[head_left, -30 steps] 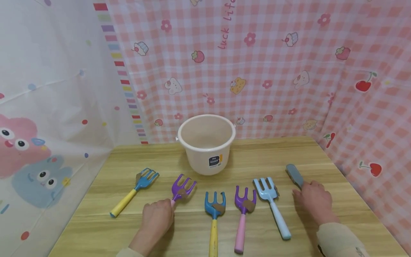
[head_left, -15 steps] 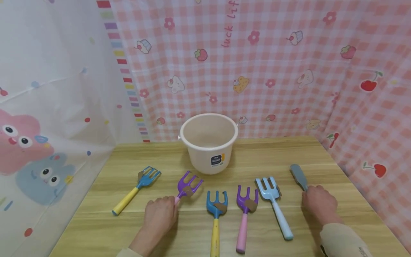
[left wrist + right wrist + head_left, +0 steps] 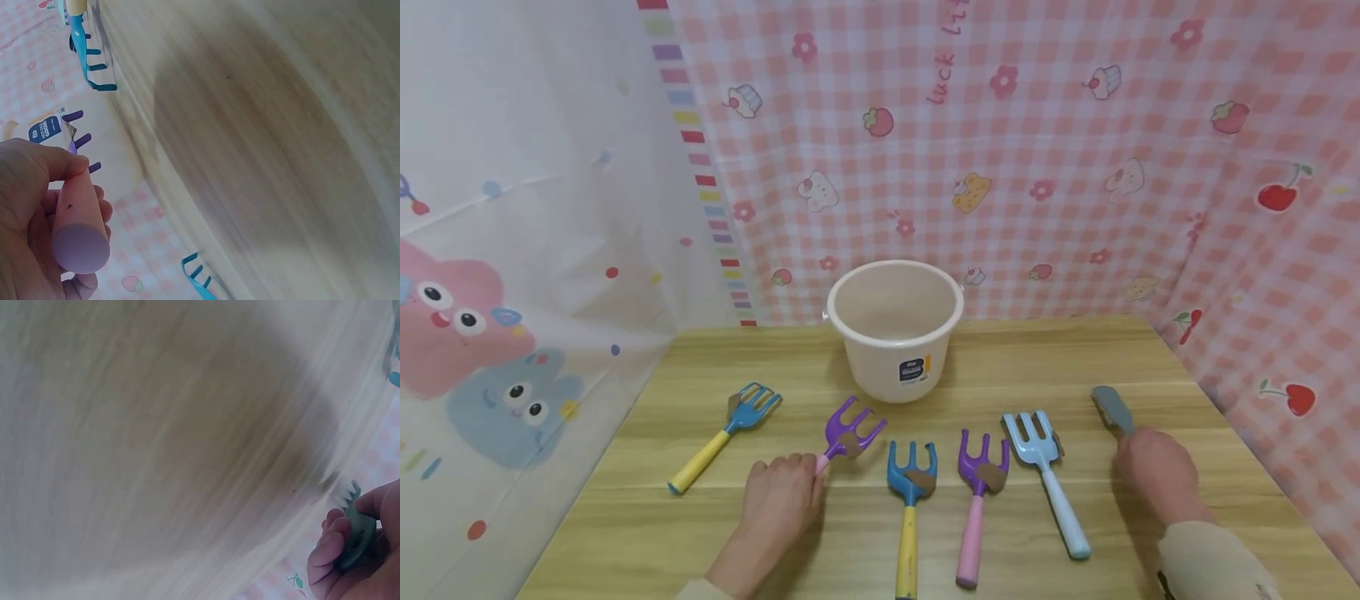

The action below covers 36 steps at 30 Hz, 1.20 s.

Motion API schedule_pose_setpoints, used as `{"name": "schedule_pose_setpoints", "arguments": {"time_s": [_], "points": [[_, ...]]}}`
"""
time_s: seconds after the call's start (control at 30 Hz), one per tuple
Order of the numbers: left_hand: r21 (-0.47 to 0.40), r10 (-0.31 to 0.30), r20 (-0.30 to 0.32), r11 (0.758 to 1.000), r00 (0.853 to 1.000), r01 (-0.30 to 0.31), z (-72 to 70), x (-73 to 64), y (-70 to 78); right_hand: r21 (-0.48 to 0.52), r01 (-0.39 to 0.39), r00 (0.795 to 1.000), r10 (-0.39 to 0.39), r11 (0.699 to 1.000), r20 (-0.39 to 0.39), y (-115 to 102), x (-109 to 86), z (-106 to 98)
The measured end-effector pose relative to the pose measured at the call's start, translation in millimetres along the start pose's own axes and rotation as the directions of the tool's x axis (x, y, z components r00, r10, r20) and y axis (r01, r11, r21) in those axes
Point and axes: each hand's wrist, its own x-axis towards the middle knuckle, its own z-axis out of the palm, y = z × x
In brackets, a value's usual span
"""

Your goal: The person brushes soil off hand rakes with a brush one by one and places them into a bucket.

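On a wood-grained table (image 3: 1037, 358), a cream plastic bucket (image 3: 891, 367) is set. Before the bucket, a purple three-pronged fork with a pink handle (image 3: 837, 435) is gripped by the left hand (image 3: 784, 500), fingers curled; right of the bucket, a grey-blue, seemingly toothed tool (image 3: 1112, 408) is gripped by the right hand (image 3: 1159, 475).

A: where's the head cam at?
B: High above the near side, facing forward and down, far enough back to catch the left grip (image 3: 781, 500), right grip (image 3: 1161, 471) and tabletop (image 3: 1037, 362).
A: and the wrist ones?
B: Way closer, rolled sideways, peering past each grip toward the curtain (image 3: 917, 183). Left shares the bucket (image 3: 876, 367) and held purple fork (image 3: 837, 432) with head; right shares the blue-grey tool (image 3: 1112, 408).
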Motion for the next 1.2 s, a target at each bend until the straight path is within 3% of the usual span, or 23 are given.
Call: {"name": "schedule_pose_setpoints", "arguments": {"time_s": [0.17,0.3,0.4,0.67,0.93,1.07,1.2], "points": [[0.000,0.024,-0.034,1.000,0.999,-0.024,0.5,-1.1,0.1,-0.035,0.053,0.998,-0.054,0.998,-0.028,-2.0,-1.6,-0.9],[-0.005,0.054,-0.082,0.999,0.995,-0.054,2.8,-1.1,-0.7,0.006,0.038,0.996,-0.038,0.999,-0.087,-6.6,-4.7,-2.1],[-0.010,0.058,-0.085,0.998,0.995,-0.059,4.1,0.4,-1.1,0.050,0.029,0.989,-0.022,0.998,-0.144,-15.5,-7.4,-5.6],[0.001,0.069,-0.094,0.998,0.993,-0.069,3.4,-0.1,-1.5,0.159,0.067,0.935,-0.006,0.985,-0.356,-70.2,-23.9,-11.2],[0.005,0.080,-0.132,0.997,0.988,-0.080,-1.5,-2.8,-1.2,0.192,0.131,0.903,-0.037,0.973,-0.427,-117.4,-46.8,-6.7],[-0.005,0.070,-0.144,0.997,0.987,-0.072,-4.6,-4.4,-1.5,0.166,0.204,0.881,-0.108,0.965,-0.460,-140.9,-54.5,-3.3],[-0.018,0.053,-0.146,0.998,0.988,-0.056,-6.6,-7.1,-2.6,0.135,0.270,0.874,-0.184,0.953,-0.450,-167.1,-62.1,1.1]]}}
